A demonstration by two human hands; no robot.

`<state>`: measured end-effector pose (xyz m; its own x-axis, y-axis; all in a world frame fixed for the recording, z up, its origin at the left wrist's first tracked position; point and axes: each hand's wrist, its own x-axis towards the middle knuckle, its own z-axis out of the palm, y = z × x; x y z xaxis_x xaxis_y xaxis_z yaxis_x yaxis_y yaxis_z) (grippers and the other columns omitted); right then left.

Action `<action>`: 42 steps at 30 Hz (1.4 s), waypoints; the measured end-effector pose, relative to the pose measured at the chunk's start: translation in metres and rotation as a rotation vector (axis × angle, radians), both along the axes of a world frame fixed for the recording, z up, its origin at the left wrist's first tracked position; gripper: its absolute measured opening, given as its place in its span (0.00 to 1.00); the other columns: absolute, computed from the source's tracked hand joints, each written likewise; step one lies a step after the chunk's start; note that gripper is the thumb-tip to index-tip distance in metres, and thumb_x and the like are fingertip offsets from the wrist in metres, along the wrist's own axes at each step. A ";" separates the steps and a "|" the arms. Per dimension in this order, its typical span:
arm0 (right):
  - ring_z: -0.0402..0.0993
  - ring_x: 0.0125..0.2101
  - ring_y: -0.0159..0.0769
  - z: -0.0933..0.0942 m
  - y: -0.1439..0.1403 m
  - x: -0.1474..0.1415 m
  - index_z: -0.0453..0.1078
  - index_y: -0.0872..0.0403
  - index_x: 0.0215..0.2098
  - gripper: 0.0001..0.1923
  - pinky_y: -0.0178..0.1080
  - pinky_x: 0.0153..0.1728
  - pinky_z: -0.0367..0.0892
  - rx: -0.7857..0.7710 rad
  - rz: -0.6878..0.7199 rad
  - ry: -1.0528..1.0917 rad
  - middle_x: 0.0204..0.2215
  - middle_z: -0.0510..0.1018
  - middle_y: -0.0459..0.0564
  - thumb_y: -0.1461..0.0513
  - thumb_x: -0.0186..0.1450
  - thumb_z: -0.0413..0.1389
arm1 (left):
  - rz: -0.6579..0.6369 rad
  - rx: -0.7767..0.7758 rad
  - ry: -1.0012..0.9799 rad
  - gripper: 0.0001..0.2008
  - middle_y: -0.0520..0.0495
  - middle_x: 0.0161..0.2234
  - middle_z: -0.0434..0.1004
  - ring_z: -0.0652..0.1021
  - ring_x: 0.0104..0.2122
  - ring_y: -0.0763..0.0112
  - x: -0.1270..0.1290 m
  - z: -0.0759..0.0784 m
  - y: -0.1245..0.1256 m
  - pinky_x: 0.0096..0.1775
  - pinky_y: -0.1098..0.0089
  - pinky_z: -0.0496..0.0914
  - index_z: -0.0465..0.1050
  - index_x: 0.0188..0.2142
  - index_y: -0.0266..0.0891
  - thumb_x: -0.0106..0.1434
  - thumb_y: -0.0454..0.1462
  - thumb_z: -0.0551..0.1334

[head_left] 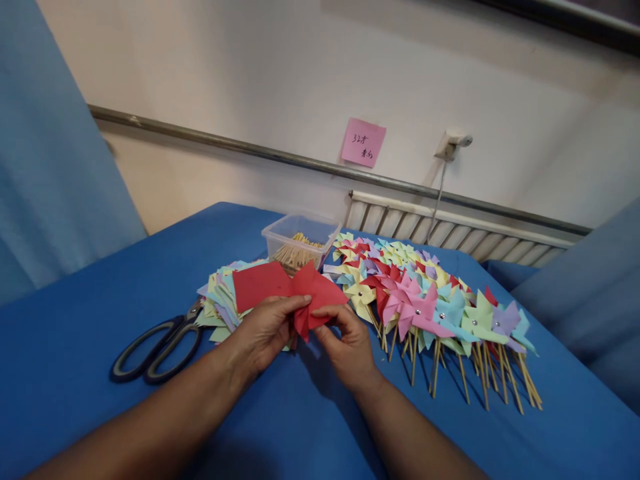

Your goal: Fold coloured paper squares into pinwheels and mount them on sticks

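A red paper sheet (290,293), partly folded into pointed flaps, is held just above the blue counter (75,347), near its middle and in front of the person. The left hand (265,333) pinches the sheet's lower middle, with the thumb on top and the fingers curled beneath, so its grip is closed on the paper. The right hand (350,347) meets it from the other side, thumb and forefinger nipping the folded flaps at the same central spot; its grip is also narrow and closed on the paper. The flat left part of the sheet spreads out over a pile behind it, while the right part rises in creased points.

Just behind and to the left of the sheet lies a stack of cut paper squares (220,307) in pale green, lilac and light blue, partly hidden by the red paper and the left hand. Black-handled scissors (160,347) lie to the left of that stack, blades pointing toward it. Behind the sheet stands a clear plastic box (300,233) holding wooden sticks (295,253). To the right, a wide spread of finished paper pinwheels (430,307) on wooden sticks covers the counter, in pink, red, yellow, green, blue and purple, each with a small stud at its centre. On the wall beyond, a pink note (363,142) with handwriting is stuck above a long metal rail (225,143).
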<state>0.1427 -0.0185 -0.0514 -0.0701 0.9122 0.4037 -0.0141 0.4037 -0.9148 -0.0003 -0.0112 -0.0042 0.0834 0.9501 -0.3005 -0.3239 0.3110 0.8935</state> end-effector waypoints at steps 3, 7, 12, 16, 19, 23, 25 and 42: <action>0.72 0.33 0.35 -0.002 0.002 -0.001 0.76 0.53 0.33 0.05 0.38 0.38 0.66 -0.079 0.012 0.075 0.30 0.78 0.47 0.59 0.60 0.61 | -0.012 0.037 0.022 0.14 0.52 0.13 0.67 0.66 0.13 0.73 0.003 0.000 -0.001 0.17 0.71 0.57 0.69 0.17 0.39 0.53 0.41 0.67; 0.67 0.27 0.31 -0.002 0.005 -0.003 0.73 0.55 0.27 0.11 0.35 0.32 0.63 -0.184 0.004 0.196 0.24 0.74 0.44 0.55 0.60 0.61 | 0.018 0.041 0.048 0.14 0.52 0.12 0.66 0.65 0.13 0.74 0.007 0.000 -0.003 0.17 0.72 0.56 0.68 0.16 0.39 0.51 0.40 0.68; 0.62 0.22 0.28 -0.003 0.010 -0.002 0.69 0.55 0.22 0.16 0.33 0.28 0.60 -0.269 -0.049 0.268 0.20 0.70 0.41 0.53 0.54 0.65 | 0.050 0.023 0.067 0.11 0.52 0.14 0.69 0.67 0.14 0.75 0.013 0.001 -0.006 0.19 0.73 0.57 0.71 0.17 0.37 0.47 0.38 0.71; 0.61 0.21 0.27 -0.005 0.011 -0.001 0.67 0.55 0.21 0.17 0.32 0.25 0.58 -0.274 -0.078 0.237 0.18 0.69 0.41 0.52 0.53 0.65 | 0.053 0.014 0.051 0.09 0.53 0.16 0.71 0.68 0.16 0.75 0.015 0.004 -0.007 0.20 0.73 0.60 0.73 0.20 0.37 0.46 0.36 0.72; 0.59 0.20 0.27 -0.005 0.012 -0.001 0.67 0.54 0.21 0.16 0.32 0.23 0.57 -0.269 -0.092 0.211 0.17 0.67 0.40 0.53 0.53 0.65 | 0.044 0.014 0.075 0.09 0.53 0.15 0.71 0.68 0.15 0.75 0.015 0.005 -0.007 0.20 0.73 0.59 0.73 0.20 0.37 0.47 0.36 0.72; 0.59 0.19 0.27 -0.003 0.012 -0.001 0.66 0.54 0.21 0.16 0.31 0.22 0.56 -0.260 -0.110 0.189 0.16 0.67 0.40 0.54 0.53 0.65 | 0.028 0.020 0.088 0.10 0.51 0.17 0.73 0.70 0.17 0.74 0.014 0.003 -0.007 0.21 0.73 0.60 0.74 0.21 0.36 0.47 0.38 0.72; 0.59 0.20 0.27 -0.002 0.012 0.000 0.66 0.54 0.20 0.15 0.32 0.22 0.57 -0.265 -0.110 0.179 0.16 0.67 0.40 0.54 0.53 0.64 | 0.023 0.025 0.090 0.10 0.51 0.17 0.73 0.70 0.17 0.74 0.014 0.001 -0.007 0.21 0.73 0.60 0.74 0.21 0.35 0.47 0.38 0.72; 0.59 0.19 0.26 -0.002 0.010 -0.004 0.67 0.54 0.20 0.15 0.32 0.24 0.58 -0.289 -0.092 0.206 0.16 0.68 0.40 0.54 0.52 0.65 | 0.019 0.061 0.171 0.12 0.51 0.14 0.70 0.67 0.13 0.75 0.011 -0.010 -0.002 0.16 0.73 0.58 0.72 0.20 0.35 0.48 0.41 0.71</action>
